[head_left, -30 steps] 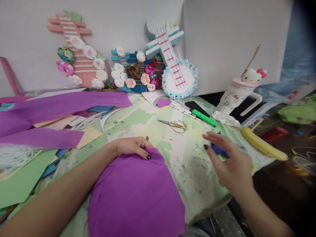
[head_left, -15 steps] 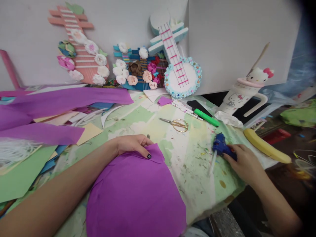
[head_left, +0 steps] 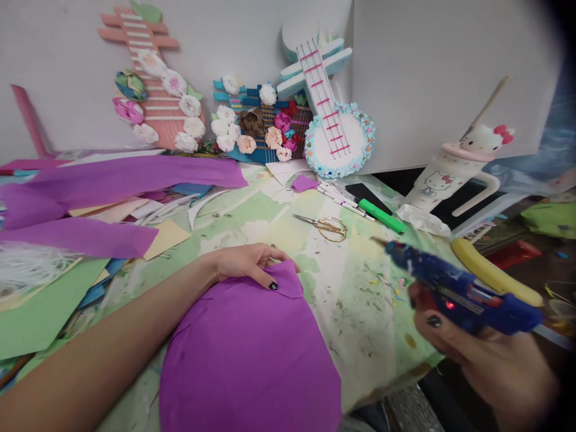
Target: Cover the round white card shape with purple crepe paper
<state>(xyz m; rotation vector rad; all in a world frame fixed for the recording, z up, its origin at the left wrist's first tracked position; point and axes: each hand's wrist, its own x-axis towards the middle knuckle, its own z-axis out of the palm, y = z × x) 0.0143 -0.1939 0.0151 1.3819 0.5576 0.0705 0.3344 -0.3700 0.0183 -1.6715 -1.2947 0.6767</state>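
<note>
My left hand [head_left: 252,264] grips the top edge of a rounded piece covered in purple paper [head_left: 256,354], thumb on the near face and fingers behind. A flap of that paper is folded over beside the thumb. On the right, my right hand [head_left: 477,354] is wrapped round the handle of a blue hot glue gun [head_left: 463,288], raised above the table with its nozzle pointing left. A small red light glows on its side, and a glue stick juts from the back. Gold-handled scissors [head_left: 332,228] lie on the table between the hands, touched by neither.
Purple paper strips [head_left: 135,180] and coloured sheets [head_left: 45,312] cover the left side. Paper-decorated model instruments [head_left: 339,141] lean against the wall. A green marker [head_left: 382,216], a white tumbler [head_left: 443,180] and a banana [head_left: 495,273] lie or stand at the right.
My right hand has lifted the glue gun off the table and turned it so the nozzle points left. The left hand keeps its grip on the purple piece. The view has shifted slightly.
</note>
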